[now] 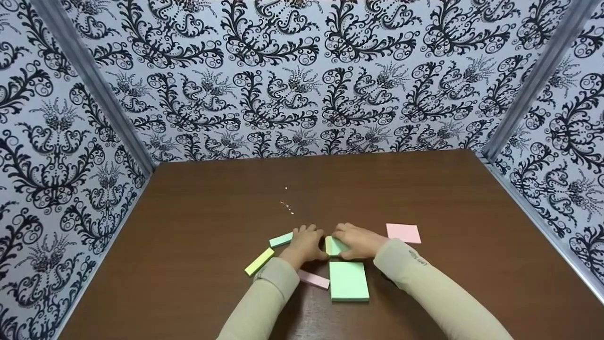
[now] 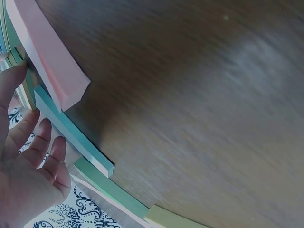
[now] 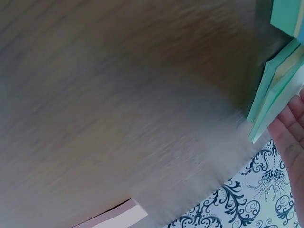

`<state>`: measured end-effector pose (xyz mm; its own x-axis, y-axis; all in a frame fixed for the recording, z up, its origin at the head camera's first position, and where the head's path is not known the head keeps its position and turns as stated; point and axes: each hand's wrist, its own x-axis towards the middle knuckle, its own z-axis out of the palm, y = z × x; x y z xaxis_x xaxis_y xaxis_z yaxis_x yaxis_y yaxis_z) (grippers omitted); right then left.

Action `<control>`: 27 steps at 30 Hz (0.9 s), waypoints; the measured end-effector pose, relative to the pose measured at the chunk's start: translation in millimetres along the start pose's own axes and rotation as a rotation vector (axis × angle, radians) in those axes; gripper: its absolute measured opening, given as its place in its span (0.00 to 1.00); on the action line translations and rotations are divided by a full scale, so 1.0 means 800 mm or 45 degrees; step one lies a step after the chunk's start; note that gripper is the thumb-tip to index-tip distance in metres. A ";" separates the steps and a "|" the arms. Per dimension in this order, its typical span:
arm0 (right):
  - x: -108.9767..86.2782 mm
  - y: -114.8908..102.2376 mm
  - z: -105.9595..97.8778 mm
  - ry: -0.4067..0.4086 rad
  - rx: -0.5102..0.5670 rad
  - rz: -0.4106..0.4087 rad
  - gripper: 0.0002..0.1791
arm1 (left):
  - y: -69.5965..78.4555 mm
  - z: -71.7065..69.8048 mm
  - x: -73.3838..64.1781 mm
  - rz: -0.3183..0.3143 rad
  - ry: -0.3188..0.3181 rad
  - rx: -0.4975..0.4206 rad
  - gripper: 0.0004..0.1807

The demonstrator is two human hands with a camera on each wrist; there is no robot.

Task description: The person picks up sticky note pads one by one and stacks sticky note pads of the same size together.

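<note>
Both the left hand (image 1: pixel 306 243) and right hand (image 1: pixel 359 241) have fingers clamped on the small pad (image 1: pixel 336 246), beside the larger green pad (image 1: pixel 349 280).

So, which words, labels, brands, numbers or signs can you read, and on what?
Nothing can be read with certainty.
Cream fabric right cuff: small dark lettering, too small and blurred.
Cream fabric left cuff: faint dark mark, too small to read.
Pale green rectangular paper pad: no text visible.
</note>
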<state>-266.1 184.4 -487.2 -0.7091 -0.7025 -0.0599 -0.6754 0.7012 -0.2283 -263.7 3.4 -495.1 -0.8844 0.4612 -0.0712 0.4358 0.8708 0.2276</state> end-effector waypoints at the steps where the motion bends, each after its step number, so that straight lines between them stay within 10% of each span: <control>1: 0.001 -0.001 0.000 -0.002 -0.003 -0.002 0.24 | 0.000 0.000 0.000 0.001 0.002 0.002 0.31; 27: 0.013 0.001 0.006 -0.029 -0.023 0.045 0.24 | -0.005 0.004 0.002 0.021 0.049 0.094 0.34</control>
<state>-273.1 177.2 -492.7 -0.7281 -0.6796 -0.0896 -0.6536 0.7277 -0.2080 -266.4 1.0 -498.9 -0.8823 0.4698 -0.0301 0.4601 0.8741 0.1559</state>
